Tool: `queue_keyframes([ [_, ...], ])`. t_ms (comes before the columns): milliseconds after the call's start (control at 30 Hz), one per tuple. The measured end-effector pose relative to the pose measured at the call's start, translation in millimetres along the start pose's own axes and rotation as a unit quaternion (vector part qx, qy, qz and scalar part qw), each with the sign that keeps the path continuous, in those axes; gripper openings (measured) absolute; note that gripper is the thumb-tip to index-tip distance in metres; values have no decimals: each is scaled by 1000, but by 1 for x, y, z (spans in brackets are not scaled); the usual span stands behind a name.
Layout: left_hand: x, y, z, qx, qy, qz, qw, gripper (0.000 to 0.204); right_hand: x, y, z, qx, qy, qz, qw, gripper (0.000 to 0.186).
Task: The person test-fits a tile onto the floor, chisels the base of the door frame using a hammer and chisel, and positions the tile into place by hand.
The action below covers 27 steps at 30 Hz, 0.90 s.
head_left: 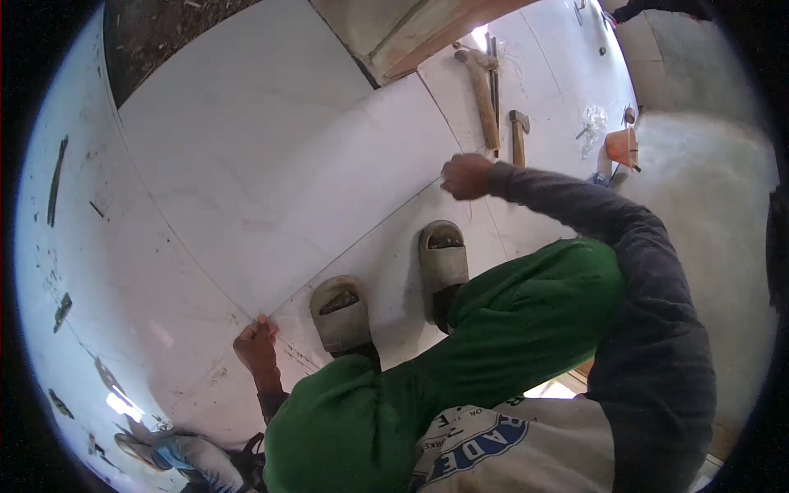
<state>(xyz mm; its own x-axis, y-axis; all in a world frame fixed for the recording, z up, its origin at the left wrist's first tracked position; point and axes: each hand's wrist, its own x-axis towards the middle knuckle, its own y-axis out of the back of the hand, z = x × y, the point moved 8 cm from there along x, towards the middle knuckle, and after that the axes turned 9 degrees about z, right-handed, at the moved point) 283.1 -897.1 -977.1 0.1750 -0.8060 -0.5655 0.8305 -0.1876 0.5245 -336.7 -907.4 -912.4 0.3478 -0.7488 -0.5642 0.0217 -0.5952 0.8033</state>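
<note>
My left hand (pixel 256 343) is low over the corner of a large white floor tile (pixel 271 181), its thumb and fingers pinched together. At the far end of the same tile's near joint is my right hand (pixel 468 177), with the fingers closed. A thin dark line runs along the joint between both hands; I cannot tell whether it is a string or only the gap. A faint pale strand (pixel 471 211) hangs just below my right hand. What either hand pinches is too small to make out. My sandals (pixel 341 316) rest on the tiles nearer to me.
Beyond my right hand lie a wooden-handled mallet (pixel 482 99), dark rods (pixel 494 78) and a hammer (pixel 518 138). An orange bucket (pixel 622 148) stands at right, near clear plastic (pixel 592 127). Bare soil (pixel 156 37) borders the tiles at far left. Another person's leg (pixel 193 458) shows at lower left.
</note>
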Motion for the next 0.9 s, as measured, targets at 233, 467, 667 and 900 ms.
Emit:
queue_keyframes([
  [233,-3,7,61,7,34,2,999,38,11,66,109,-64,-76,32,995,26],
  [467,-6,14,65,129,-61,15,990,40,75,61,-7,31,128,229,964,12],
  [667,-1,8,63,212,-123,-53,968,36,106,86,-121,170,216,224,935,17],
  [900,2,14,68,171,30,-68,983,37,54,59,-107,227,214,195,930,21],
])
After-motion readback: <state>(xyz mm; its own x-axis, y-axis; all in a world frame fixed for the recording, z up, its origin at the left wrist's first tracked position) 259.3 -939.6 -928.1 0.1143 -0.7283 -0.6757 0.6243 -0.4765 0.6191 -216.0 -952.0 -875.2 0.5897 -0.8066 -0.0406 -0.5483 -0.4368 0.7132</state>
